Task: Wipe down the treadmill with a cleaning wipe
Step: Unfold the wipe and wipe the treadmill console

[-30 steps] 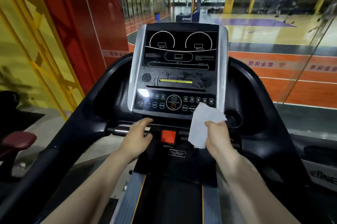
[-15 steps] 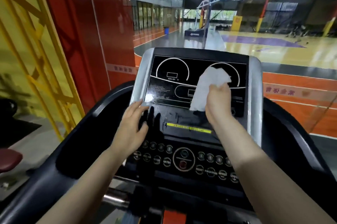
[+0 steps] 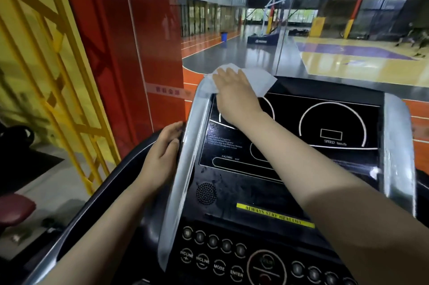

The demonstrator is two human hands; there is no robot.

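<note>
The treadmill console [image 3: 325, 168] fills the view, a black display panel with silver side trims and a row of round buttons below. My right hand [image 3: 234, 92] lies flat on a white cleaning wipe [image 3: 262, 80], pressing it onto the console's top left corner. The wipe spreads out from under the fingers over the top edge. My left hand [image 3: 162, 152] grips the outer edge of the left silver trim [image 3: 185, 168], about halfway down. My right forearm crosses the display diagonally and hides part of the left dial.
A black curved handrail [image 3: 76, 212] runs along the left side below my left arm. A red pillar [image 3: 130, 41] and yellow railing [image 3: 46, 64] stand to the left. Beyond the console lies a basketball court [image 3: 348, 59] behind glass. A dark red padded seat [image 3: 14, 210] sits low left.
My right hand has carried the wipe from the middle of the display up to the console's top left corner. My left hand has shifted from the panel face to the left trim's edge. The view has moved closer.
</note>
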